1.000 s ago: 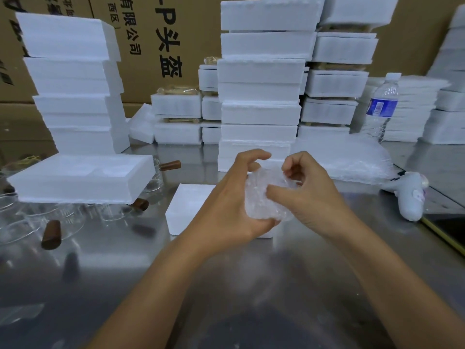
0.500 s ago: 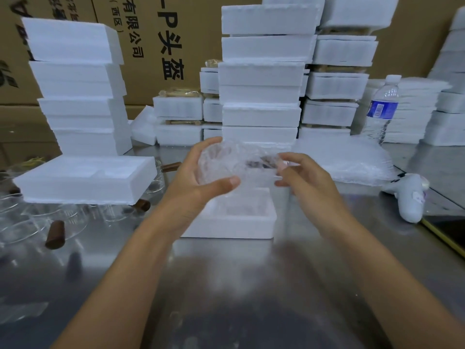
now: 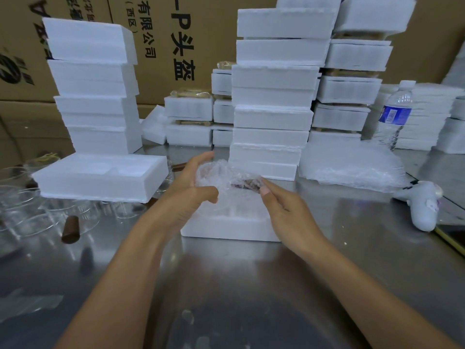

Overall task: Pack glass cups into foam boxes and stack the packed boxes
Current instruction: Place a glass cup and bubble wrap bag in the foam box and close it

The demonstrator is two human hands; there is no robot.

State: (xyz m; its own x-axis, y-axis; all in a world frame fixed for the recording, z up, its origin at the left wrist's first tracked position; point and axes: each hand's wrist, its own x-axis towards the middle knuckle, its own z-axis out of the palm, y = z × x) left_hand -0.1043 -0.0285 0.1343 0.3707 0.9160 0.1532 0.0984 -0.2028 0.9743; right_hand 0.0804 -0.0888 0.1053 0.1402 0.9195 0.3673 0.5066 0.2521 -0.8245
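A glass cup wrapped in bubble wrap [image 3: 216, 181] hangs just above an open white foam box [image 3: 231, 227] on the steel table. My left hand [image 3: 193, 185] grips the wrapped cup's body from the left. My right hand [image 3: 281, 207] pinches its brown handle end at the right. Several bare glass cups with brown handles [image 3: 50, 215] lie on the table at the left, partly under a foam lid [image 3: 100, 177]. A tall stack of foam boxes [image 3: 274, 96] stands right behind the cup.
More foam stacks stand at the left [image 3: 93, 84] and back right [image 3: 352, 84]. A pile of bubble wrap [image 3: 352, 167], a water bottle [image 3: 395, 114] and a white tape gun [image 3: 422, 205] sit at the right. Cardboard cartons [image 3: 176, 34] wall the back.
The wrapped cup was turned from upright to lying sideways between my hands and has come down closer over the open foam box, which my hands hid a second ago.
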